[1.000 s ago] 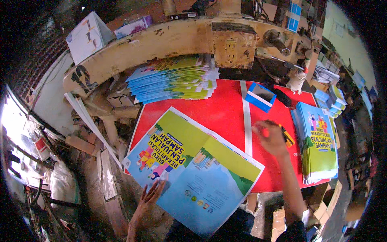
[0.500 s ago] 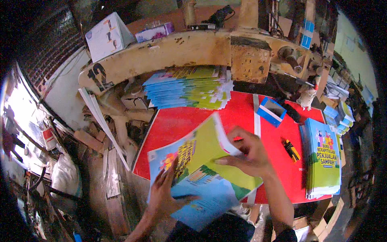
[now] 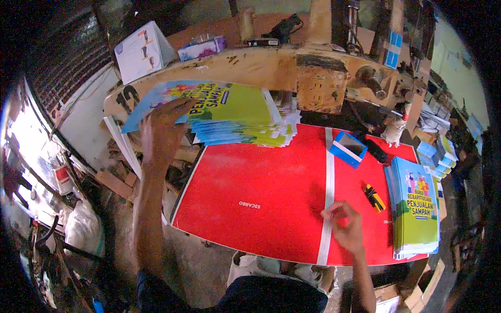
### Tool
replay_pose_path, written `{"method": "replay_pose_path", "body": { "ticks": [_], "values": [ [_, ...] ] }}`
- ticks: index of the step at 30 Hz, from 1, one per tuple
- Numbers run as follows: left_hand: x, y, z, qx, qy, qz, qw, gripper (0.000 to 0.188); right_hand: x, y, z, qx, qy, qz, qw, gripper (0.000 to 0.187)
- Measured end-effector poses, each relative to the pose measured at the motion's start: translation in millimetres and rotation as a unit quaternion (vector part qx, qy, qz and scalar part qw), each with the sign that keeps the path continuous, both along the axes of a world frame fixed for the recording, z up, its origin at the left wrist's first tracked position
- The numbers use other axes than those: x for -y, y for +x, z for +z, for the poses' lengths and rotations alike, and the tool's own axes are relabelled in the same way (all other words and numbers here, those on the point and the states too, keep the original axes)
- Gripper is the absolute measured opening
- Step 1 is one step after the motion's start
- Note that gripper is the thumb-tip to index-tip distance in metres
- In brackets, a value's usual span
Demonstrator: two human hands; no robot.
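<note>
My left hand [image 3: 166, 117] reaches far forward and grips a blue and green printed booklet [image 3: 235, 101] by its left part. The booklet lies over a fanned stack of similar booklets [image 3: 245, 134] at the back of the red work surface [image 3: 250, 182]. Its left end juts out past the stack. Nearer to me, my right hand [image 3: 345, 225] hovers over the red surface beside a white stripe. Its thumb and fingers are curled together, with nothing visible in them. A neat pile of booklets [image 3: 417, 208] stands at the right edge.
A yellow and black cutter knife [image 3: 374, 198] and a blue open box [image 3: 348, 148] lie right of the white stripe. A heavy cream machine beam [image 3: 250, 65] spans the back, with a desk calendar [image 3: 141, 52] and a tissue box [image 3: 202, 48] on it.
My left hand has carried the booklet from in front of me onto the far stack. My right hand has let go of it and drawn back toward me.
</note>
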State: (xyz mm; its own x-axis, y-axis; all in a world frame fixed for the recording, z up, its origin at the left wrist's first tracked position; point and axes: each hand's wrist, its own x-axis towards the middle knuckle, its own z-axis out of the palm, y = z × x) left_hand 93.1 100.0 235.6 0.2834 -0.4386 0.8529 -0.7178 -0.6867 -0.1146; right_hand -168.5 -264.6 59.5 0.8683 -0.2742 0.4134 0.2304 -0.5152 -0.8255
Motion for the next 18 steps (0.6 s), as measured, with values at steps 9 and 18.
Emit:
{"method": "replay_pose_path", "body": {
  "ticks": [9, 18],
  "values": [
    [32.0, 113.4, -58.7, -0.221, 0.041, 0.053, 0.973, 0.027, -13.9, 0.5, -36.7, 0.020, -0.060, -0.020, 0.998, 0.017],
    [89.6, 132.5, -93.8, -0.176, 0.048, 0.166, 0.969, 0.092, -25.4, 1.8, -38.2, 0.011, -0.004, -0.030, 0.999, 0.017]
  ]
}}
